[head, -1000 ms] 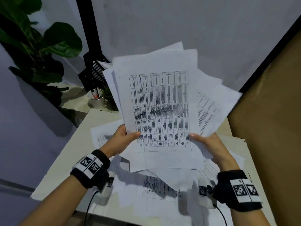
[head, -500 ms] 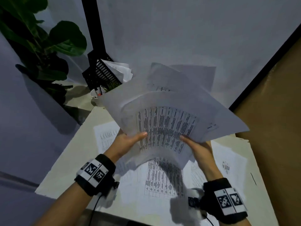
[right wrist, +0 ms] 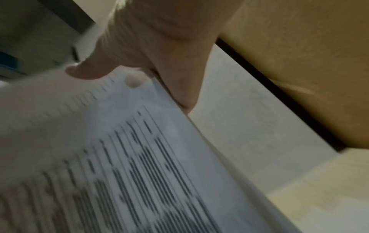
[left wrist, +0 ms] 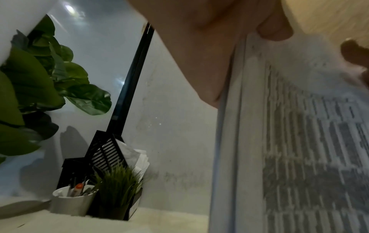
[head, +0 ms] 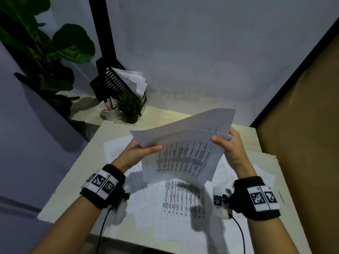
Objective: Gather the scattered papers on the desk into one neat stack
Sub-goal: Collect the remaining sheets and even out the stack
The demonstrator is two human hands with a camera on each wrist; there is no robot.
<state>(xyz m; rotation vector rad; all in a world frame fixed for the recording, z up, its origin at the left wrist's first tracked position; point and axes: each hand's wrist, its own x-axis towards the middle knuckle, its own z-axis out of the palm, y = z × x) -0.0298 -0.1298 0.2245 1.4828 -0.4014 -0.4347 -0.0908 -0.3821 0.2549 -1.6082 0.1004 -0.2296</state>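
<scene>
Black slatted plastic file rack [head: 111, 83] beyond the left hand [head: 136, 155] holds crumpled white sheets; beside it, a smaller white ceramic cup [head: 109, 111] holds pens. Between both hands, above the pale desk [head: 73, 180], a bundle of white printed table sheets [head: 185, 154] sags, edges uneven. Left hand grips its left edge, right hand [head: 233, 149] its right, thumbs on top. Loose printed sheets [head: 183, 202] lie below the wrists.

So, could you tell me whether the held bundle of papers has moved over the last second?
Yes: the bundle dropped from covering the black file rack, toward the desk.
</scene>
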